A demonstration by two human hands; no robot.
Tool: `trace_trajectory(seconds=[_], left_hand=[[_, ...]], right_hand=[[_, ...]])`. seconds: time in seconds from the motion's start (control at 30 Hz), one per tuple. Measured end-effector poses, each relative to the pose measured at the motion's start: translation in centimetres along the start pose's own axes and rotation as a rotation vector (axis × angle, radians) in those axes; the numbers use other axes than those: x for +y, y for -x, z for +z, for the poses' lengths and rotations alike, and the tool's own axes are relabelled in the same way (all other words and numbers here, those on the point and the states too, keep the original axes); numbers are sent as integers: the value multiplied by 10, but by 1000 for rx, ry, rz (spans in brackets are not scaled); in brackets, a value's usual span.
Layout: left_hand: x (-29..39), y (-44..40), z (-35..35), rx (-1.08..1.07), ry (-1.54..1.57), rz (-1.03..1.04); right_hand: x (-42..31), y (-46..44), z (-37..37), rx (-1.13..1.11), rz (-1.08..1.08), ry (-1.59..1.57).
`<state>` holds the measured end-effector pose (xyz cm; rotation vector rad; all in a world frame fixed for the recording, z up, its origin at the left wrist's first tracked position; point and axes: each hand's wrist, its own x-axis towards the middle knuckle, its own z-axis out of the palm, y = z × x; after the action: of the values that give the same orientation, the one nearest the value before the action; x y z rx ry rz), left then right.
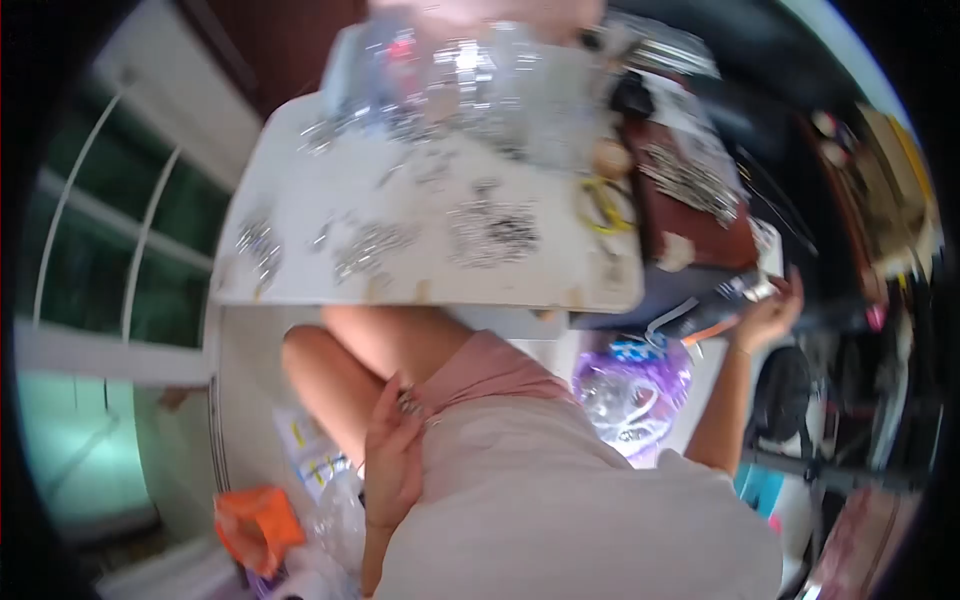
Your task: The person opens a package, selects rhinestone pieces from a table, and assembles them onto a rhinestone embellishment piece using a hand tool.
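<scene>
My left hand (393,455) is raised over my lap, its fingers curled around a few small silvery metal pieces (408,402), too blurred to name exactly. My right hand (770,315) reaches out past the table's right end, fingers stretched and apart beside a small pale item (758,290); whether it touches that item is unclear. Small shiny metal parts lie in heaps on the white table (330,210), with a dense dark-silver pile (495,232) near its middle. Yellow-handled scissors (604,205) rest toward the table's right edge.
Clear plastic bags (490,85) crowd the table's far side, in front of another person. To the right, a brown surface (690,240) carries a bundle of metal strips (690,182). Below hangs a purple bag (680,385) with clear plastic inside. An orange bag (258,525) is low on the left.
</scene>
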<state>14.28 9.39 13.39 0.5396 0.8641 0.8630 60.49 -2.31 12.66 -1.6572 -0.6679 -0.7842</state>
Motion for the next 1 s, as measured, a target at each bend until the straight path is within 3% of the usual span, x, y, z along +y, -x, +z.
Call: trace_trajectory(seconds=[0.03, 0.13, 0.2, 0.23, 0.3, 0.33, 0.37, 0.4, 0.5, 0.6, 0.7, 0.8, 0.9, 1.0], left_hand=[[2, 0, 2, 29, 16, -7], [2, -1, -4, 64, 167, -63], [4, -3, -3, 77, 270, -125], [4, -4, -6, 70, 292, -138], [4, -6, -15, 53, 334, -171], [6, -7, -17, 50, 324, -140], [8, -9, -19, 47, 313, -109], [10, -10, -20, 44, 301, -79], [25, -13, -19, 56, 252, -13], [33, -21, -24, 53, 241, 47], [44, -27, -25, 87, 210, 40], [51, -33, -29, 60, 186, 46], [53, -38, -31, 67, 124, 112], [50, -42, -39, 8, 136, 137]], right_hand=[[-35, -10, 9, -9, -13, 16], [-128, -14, 47, -282, 237, -430], [-174, -8, 69, -680, 357, -454], [-198, 0, 82, -942, 311, -585], [-231, 15, 110, -1322, 599, -643], [-237, 21, 129, -1598, 727, -833], [-255, 31, 145, -1731, 707, -683], [-263, 39, 160, -1821, 895, -767], [-300, 56, 190, -1952, 706, -731], [-326, 73, 209, -1871, 478, -781], [-330, 82, 227, -1756, -121, -587], [-319, 92, 243, -1676, -498, -537], [-320, 97, 243, -1679, -512, -454], [-318, 103, 246, -1693, -737, -405]])
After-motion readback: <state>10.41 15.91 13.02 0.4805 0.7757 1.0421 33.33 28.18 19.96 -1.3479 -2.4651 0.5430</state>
